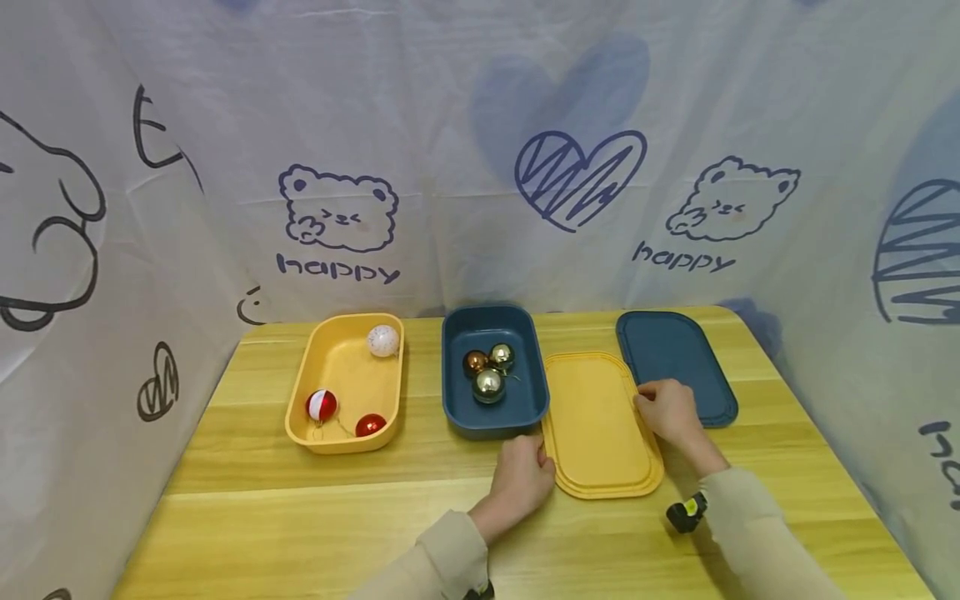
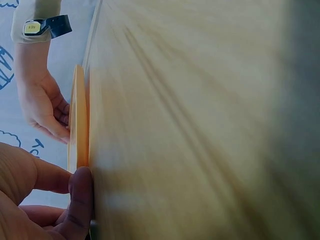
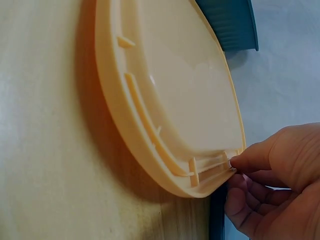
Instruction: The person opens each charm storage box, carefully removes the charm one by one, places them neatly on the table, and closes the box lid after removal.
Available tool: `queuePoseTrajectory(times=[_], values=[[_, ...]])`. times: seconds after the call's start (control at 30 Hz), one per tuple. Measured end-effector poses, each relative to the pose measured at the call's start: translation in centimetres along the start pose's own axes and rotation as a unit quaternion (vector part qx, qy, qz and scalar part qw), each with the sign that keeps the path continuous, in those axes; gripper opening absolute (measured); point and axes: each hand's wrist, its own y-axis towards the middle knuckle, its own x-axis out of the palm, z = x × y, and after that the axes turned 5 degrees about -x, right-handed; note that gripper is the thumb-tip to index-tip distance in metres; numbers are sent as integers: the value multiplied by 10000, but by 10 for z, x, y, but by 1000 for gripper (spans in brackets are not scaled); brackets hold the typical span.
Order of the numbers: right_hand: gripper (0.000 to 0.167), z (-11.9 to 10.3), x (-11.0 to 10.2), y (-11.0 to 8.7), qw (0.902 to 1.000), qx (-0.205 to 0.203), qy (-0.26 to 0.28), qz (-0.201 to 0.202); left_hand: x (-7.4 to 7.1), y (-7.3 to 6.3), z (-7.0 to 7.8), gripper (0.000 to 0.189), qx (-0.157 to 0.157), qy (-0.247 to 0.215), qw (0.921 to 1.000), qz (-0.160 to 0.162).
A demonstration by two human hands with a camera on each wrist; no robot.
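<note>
A yellow rounded lid (image 1: 600,425) is between my two hands, its ridged side up. My left hand (image 1: 522,473) pinches its left edge near the front corner; thumb and finger close on the rim in the left wrist view. On the opposite edge, my right hand (image 1: 670,408) grips the rim (image 3: 172,177) between thumb and fingers. In the right wrist view the lid stands a little above the table, with a shadow under it. Just left of the lid, a dark blue box (image 1: 457,400) holds a copper ball (image 1: 476,362) and two gold balls (image 1: 489,386).
A dark blue lid (image 1: 667,350) lies flat on the table behind my right hand. At the left, a yellow box (image 1: 352,375) contains a white speckled ball (image 1: 383,341), a red-and-white ball (image 1: 322,405) and a red ball (image 1: 371,425). Printed cloth (image 1: 465,275) hangs around the wooden table (image 1: 322,533).
</note>
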Motion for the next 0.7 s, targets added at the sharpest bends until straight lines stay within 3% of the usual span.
queuePoseTrajectory(times=[0.1, 0.2, 0.27, 0.33, 0.43, 0.57, 0.7], values=[[28, 1, 1, -1, 10000, -59, -1, 40, 10, 2, -13, 34, 14, 64, 10000, 64], [28, 1, 3, 0, 9999, -102, 5, 75, 10, 2, -16, 33, 126, 178, 9997, 102], [27, 1, 3, 0, 9999, -118, -22, 85, 6, 1, -13, 32, 218, 205, 9995, 97], [28, 1, 3, 0, 9999, -94, -25, 64, -5, 0, -2, 29, 105, 187, 9997, -93], [29, 1, 3, 1, 10000, -45, -24, 52, -5, 3, -2, 29, 15, 265, 9994, -236], [28, 0, 2, 1, 10000, -13, -33, 90, 10, 10, -20, 30, -87, 388, 9986, -339], [27, -2, 1, -1, 9999, 49, 15, 98, 9, 10, -21, 25, -55, 351, 9988, -350]])
